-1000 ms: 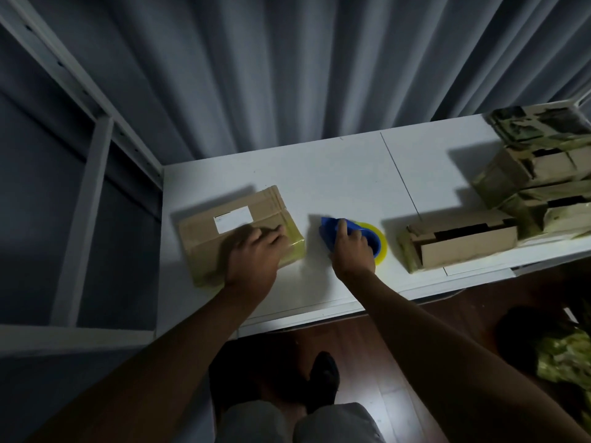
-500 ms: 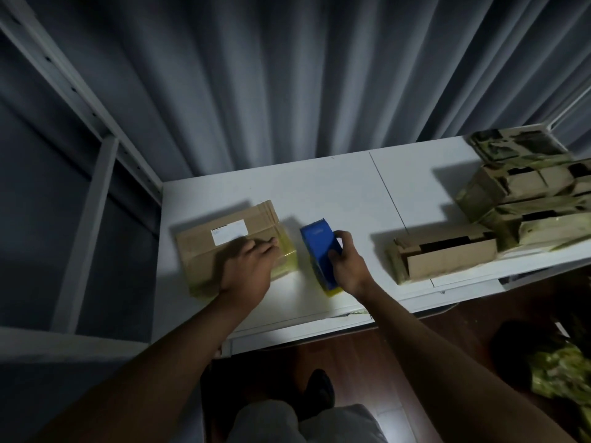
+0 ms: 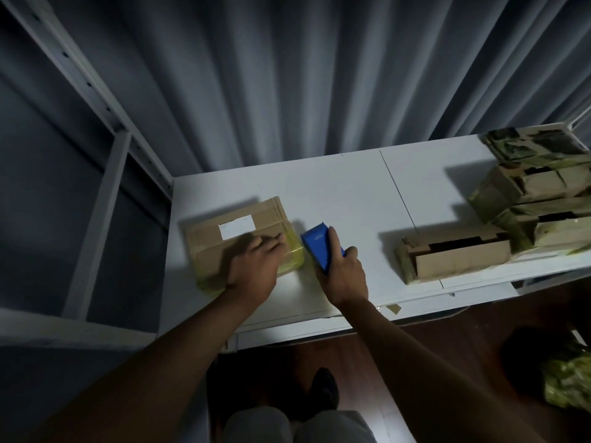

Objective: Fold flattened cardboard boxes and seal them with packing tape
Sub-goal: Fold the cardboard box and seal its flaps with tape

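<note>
A folded cardboard box [image 3: 230, 233] with a white label lies on the left part of the white table [image 3: 345, 193]. Yellowish tape shows along its right and near edges. My left hand [image 3: 256, 266] rests flat on the box's near right part, fingers straight. My right hand [image 3: 343, 273] grips a blue tape dispenser [image 3: 316, 246] just right of the box; its toothed end points up and away. The tape roll is hidden behind my hand.
An open-topped cardboard box [image 3: 457, 255] sits at the table's near right. A stack of taped boxes [image 3: 537, 193] fills the far right corner. A white metal rack frame [image 3: 105, 174] stands left of the table. Curtains hang behind. My feet and dark floor are below.
My right hand picked the dispenser up off the table and brought it left and upright, beside the box. My left hand stayed on the box.
</note>
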